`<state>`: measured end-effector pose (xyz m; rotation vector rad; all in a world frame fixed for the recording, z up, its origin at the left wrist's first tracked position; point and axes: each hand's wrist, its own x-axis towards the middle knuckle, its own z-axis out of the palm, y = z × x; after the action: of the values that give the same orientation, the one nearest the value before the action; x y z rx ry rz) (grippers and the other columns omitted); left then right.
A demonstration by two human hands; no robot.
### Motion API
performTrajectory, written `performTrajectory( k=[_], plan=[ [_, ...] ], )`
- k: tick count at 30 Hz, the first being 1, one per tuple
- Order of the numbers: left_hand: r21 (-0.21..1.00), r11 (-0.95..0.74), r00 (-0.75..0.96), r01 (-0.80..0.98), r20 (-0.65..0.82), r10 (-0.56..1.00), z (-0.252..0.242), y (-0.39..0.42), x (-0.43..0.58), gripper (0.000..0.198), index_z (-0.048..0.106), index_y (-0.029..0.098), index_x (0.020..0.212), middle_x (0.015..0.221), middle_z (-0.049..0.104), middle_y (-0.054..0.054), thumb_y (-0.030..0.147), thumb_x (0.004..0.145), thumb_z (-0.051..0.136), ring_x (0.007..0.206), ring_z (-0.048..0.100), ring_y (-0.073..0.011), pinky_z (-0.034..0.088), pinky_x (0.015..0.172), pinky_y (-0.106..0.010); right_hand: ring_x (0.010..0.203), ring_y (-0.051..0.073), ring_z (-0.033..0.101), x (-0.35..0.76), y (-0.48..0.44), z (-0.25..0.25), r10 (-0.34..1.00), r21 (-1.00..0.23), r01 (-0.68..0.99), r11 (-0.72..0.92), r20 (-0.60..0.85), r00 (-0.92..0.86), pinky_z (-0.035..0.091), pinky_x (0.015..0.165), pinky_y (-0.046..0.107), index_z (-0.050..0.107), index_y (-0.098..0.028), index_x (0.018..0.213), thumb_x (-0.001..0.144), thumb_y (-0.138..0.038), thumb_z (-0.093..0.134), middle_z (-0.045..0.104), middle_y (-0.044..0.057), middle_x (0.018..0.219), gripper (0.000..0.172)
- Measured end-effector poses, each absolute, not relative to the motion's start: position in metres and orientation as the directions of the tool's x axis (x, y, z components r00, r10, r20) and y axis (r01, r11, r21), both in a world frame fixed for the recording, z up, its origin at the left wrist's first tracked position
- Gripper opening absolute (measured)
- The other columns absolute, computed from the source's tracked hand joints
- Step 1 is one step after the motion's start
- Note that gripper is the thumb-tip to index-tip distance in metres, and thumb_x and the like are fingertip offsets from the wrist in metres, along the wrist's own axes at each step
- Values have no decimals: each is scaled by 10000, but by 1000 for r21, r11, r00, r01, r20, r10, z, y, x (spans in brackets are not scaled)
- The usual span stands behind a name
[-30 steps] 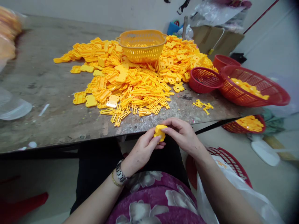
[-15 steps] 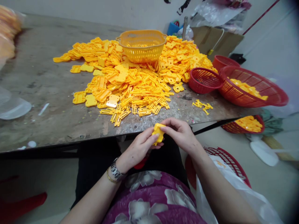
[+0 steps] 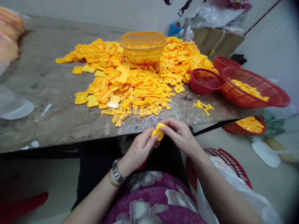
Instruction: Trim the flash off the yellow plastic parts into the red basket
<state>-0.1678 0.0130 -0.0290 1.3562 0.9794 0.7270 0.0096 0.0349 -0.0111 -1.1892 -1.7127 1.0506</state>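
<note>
A small yellow plastic piece [image 3: 159, 132] with rounded lobes is held between my two hands, just in front of the table's edge and above my lap. My left hand [image 3: 142, 145] pinches its left side with thumb and fingers. On the other side, my right hand [image 3: 178, 134] grips the piece's upper right part. The fingers cover much of it, so its exact make-up is hidden. Beyond my hands lie a heap of slim slotted yellow strips [image 3: 147, 98] and flat four-lobed yellow plates [image 3: 92, 101].
A yellow basket [image 3: 143, 53] sits on the heap. To the right stand a small red basket [image 3: 205, 81] and a large red colander [image 3: 259, 84] with yellow pieces. The table's front edge [image 3: 93, 141] runs before me. Below right is a red basket with a white bag [image 3: 233, 177].
The yellow piece has turned in my fingers and shows a different side, tilted more. Both hands stay on it, nearly in place. The view has shifted slightly.
</note>
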Motion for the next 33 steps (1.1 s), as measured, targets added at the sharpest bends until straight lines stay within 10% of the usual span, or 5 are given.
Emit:
performTrajectory(
  k=[8, 23, 33],
  plan=[
    [982, -14, 439, 187, -71, 896, -27, 13, -170, 260, 531, 180, 1051, 937, 593, -30, 382, 935, 414, 824, 636, -166, 517, 798, -316, 739, 120, 566, 5, 34, -8, 934, -852, 393, 346, 272, -232, 418, 692, 237, 635, -179, 804, 878, -227, 555, 630, -5, 778, 120],
    [970, 201, 273, -139, -158, 949, -23, 14, -171, 244, 502, 194, 1032, 847, 595, -12, 397, 905, 458, 717, 631, -144, 575, 652, -309, 852, 154, 605, -12, 32, -18, 977, -996, 60, 63, 50, -207, 484, 778, 277, 569, -209, 1096, 844, -314, 583, 647, 29, 961, 273],
    [998, 36, 250, -49, -23, 968, -20, 4, -169, 212, 503, 203, 1037, 933, 567, -19, 369, 926, 430, 751, 599, -132, 550, 678, -272, 801, 148, 605, -19, 16, -14, 985, -1000, 18, 4, 1, -174, 484, 756, 271, 628, -185, 914, 808, -327, 641, 663, 13, 874, 178]
  ],
)
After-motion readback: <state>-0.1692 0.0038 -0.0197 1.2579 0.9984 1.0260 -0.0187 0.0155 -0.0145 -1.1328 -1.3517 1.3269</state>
